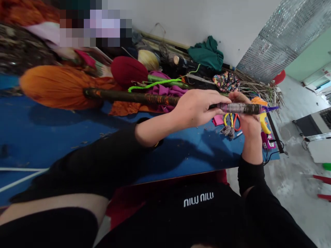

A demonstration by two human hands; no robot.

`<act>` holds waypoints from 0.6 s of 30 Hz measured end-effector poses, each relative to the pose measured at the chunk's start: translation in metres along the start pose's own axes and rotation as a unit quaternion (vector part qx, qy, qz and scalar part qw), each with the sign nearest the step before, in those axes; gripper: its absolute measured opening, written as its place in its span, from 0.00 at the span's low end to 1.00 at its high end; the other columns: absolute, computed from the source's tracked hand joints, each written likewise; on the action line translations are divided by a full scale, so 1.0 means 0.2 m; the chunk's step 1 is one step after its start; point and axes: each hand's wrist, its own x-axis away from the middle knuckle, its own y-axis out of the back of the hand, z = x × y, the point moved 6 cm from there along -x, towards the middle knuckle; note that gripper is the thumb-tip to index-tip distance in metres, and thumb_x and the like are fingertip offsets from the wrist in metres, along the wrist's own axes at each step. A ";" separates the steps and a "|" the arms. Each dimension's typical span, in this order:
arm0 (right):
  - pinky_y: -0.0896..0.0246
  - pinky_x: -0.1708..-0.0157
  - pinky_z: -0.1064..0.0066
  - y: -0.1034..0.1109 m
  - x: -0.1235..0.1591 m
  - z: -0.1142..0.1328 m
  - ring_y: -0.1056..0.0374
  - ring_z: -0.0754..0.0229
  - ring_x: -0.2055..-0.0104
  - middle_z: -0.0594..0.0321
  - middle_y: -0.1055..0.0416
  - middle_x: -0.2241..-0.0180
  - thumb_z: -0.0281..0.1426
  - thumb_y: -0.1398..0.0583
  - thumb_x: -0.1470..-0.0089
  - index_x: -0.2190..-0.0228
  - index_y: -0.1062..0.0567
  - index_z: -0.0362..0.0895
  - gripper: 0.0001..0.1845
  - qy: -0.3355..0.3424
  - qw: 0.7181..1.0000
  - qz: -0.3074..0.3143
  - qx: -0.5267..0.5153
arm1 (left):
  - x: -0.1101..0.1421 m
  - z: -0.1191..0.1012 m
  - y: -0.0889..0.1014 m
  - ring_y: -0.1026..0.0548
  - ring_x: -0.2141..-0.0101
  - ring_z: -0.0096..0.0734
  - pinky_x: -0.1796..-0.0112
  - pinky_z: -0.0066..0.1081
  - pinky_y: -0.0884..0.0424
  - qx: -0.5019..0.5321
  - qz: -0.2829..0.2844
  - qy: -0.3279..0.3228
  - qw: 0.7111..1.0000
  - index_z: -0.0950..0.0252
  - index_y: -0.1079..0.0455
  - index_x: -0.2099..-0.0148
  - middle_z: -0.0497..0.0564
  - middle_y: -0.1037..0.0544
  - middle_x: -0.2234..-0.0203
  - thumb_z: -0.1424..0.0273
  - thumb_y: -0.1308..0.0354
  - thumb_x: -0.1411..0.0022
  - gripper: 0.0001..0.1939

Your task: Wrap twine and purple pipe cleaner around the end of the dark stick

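I hold a long dark stick (134, 97) with orange marks level in front of me. Its far left end carries a big orange tuft of fibres (54, 86). My left hand (198, 106) is wrapped round the stick near its right part. My right hand (244, 117) grips the stick's end from below, where it is wound in greyish-purple tape (240, 108) with a purple strip (271, 109) sticking out.
A blue mat (51, 134) covers the floor. On it lie purple cloth (165, 90), a green cord (155, 84), a dark red ball (128, 70), scissors (232, 120), a yellow glue gun (264, 123), green cloth (207, 53) and dry twigs (258, 88). Another person sits at the top left.
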 end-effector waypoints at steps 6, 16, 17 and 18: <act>0.26 0.70 0.67 -0.21 0.12 0.21 0.29 0.62 0.76 0.70 0.29 0.78 0.54 0.36 0.33 0.65 0.19 0.49 0.21 -0.060 0.991 0.081 -0.092 | -0.02 0.04 0.01 0.14 0.52 0.38 0.55 0.32 0.23 -0.031 -0.055 -0.021 0.998 0.57 0.18 0.38 0.50 0.11 0.50 0.68 0.40 0.28 0.20; 0.21 0.46 0.44 -0.22 0.22 0.35 0.19 0.49 0.52 0.58 0.23 0.63 0.47 0.47 0.26 0.68 0.21 0.51 0.24 0.263 0.963 -0.055 0.033 | -0.06 0.10 -0.03 0.15 0.52 0.36 0.54 0.32 0.24 -0.051 -0.014 0.024 0.998 0.55 0.18 0.38 0.48 0.11 0.50 0.69 0.43 0.29 0.22; 0.21 0.49 0.47 -0.24 0.21 0.34 0.20 0.52 0.58 0.61 0.25 0.66 0.46 0.48 0.25 0.69 0.22 0.51 0.24 0.259 0.964 -0.042 -0.027 | -0.06 0.10 -0.05 0.15 0.51 0.36 0.55 0.31 0.25 -0.057 -0.004 0.033 0.998 0.54 0.18 0.37 0.48 0.11 0.49 0.69 0.44 0.28 0.22; 0.21 0.53 0.51 -0.26 0.20 0.33 0.22 0.56 0.64 0.63 0.27 0.70 0.45 0.47 0.24 0.69 0.24 0.51 0.23 0.252 0.963 -0.042 -0.082 | -0.06 0.10 -0.06 0.15 0.51 0.36 0.56 0.31 0.25 -0.063 0.004 0.042 0.997 0.54 0.18 0.37 0.48 0.12 0.49 0.68 0.44 0.28 0.22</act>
